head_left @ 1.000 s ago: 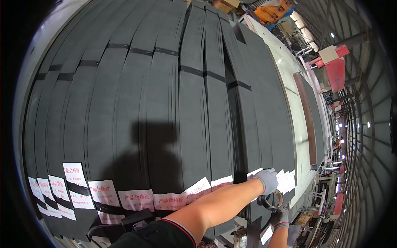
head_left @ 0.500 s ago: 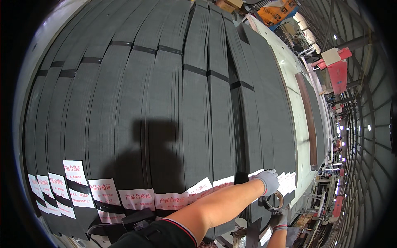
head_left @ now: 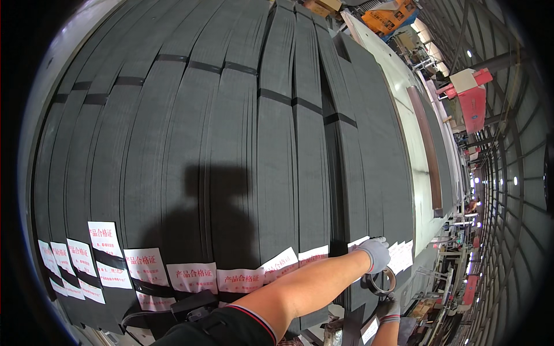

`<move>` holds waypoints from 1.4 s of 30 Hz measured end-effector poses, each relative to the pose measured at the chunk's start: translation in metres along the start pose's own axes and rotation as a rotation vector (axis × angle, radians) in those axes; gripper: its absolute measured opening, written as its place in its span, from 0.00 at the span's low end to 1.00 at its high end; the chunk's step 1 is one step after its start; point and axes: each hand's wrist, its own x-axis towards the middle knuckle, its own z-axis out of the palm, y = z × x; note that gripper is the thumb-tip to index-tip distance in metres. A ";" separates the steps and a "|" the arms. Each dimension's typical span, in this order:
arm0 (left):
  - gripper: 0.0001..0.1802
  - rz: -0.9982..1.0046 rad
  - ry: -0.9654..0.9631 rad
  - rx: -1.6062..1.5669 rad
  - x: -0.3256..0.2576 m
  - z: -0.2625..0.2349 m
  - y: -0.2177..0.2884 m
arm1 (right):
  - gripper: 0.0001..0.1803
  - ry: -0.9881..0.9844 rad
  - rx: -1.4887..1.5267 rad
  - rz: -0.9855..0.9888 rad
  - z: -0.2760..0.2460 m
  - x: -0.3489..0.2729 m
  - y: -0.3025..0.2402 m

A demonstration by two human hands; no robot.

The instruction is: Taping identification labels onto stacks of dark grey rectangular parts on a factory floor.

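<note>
While looking between the gloved left hand [head_left: 374, 254] and the gloved right hand [head_left: 389, 308], find a dark tape roll [head_left: 392, 282], ring tilted, just below the left fingers in view and just above the right, without a clearly nearer side. See dark strips [head_left: 277, 173] running lengthwise away, with white labels [head_left: 400, 257] at near ends, beside the left fingers. Cannot tell how tightly closed on either hand.

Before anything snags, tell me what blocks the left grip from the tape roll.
Nothing visible stands between the left grip and the tape roll, which shows just below it. The right grip is at the roll's lower side; exact contact is unclear.
</note>
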 end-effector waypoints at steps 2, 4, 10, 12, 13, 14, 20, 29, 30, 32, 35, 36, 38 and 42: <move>0.15 -0.004 0.000 0.001 0.000 0.000 0.000 | 0.19 0.016 -0.012 -0.038 0.002 -0.003 0.000; 0.15 -0.006 0.002 0.003 0.001 0.001 0.000 | 0.19 0.032 -0.035 -0.039 0.001 -0.004 -0.001; 0.15 0.005 -0.012 0.020 0.003 0.003 0.000 | 0.21 0.019 -0.060 -0.024 0.004 -0.007 -0.002; 0.16 -0.010 0.025 0.015 0.002 0.005 0.000 | 0.21 0.051 -0.056 -0.008 0.009 -0.009 -0.002; 0.16 -0.012 0.024 0.015 0.002 0.005 -0.001 | 0.21 0.082 -0.052 0.008 0.012 -0.011 -0.001; 0.16 -0.011 0.006 0.016 0.001 0.005 -0.001 | 0.21 0.081 -0.052 0.011 0.016 -0.013 -0.001; 0.16 0.007 -0.032 0.013 0.008 -0.001 0.005 | 0.13 0.118 -0.104 -0.010 -0.043 0.017 0.003; 0.15 -0.009 -0.006 0.033 0.004 0.006 0.000 | 0.10 0.433 -0.864 -0.246 0.061 -0.043 -0.013; 0.15 0.002 -0.009 0.039 0.004 0.002 0.000 | 0.12 0.428 -0.978 -0.281 0.059 -0.043 -0.015; 0.15 0.002 -0.046 0.036 0.004 -0.006 0.002 | 0.13 0.425 -1.091 -0.315 0.056 -0.043 -0.016; 0.15 -0.008 -0.056 0.047 0.003 -0.001 0.001 | 0.14 0.452 -1.062 -0.324 0.057 -0.044 -0.016; 0.15 -0.014 -0.028 0.059 0.003 0.000 0.001 | 0.15 0.445 -0.889 -0.249 0.058 -0.044 -0.017; 0.15 -0.017 -0.033 0.049 0.004 0.000 0.002 | 0.15 0.435 -0.717 -0.177 0.057 -0.044 -0.018; 0.15 -0.022 -0.060 0.036 0.003 -0.006 0.004 | 0.15 0.373 -0.497 -0.037 0.064 -0.048 -0.022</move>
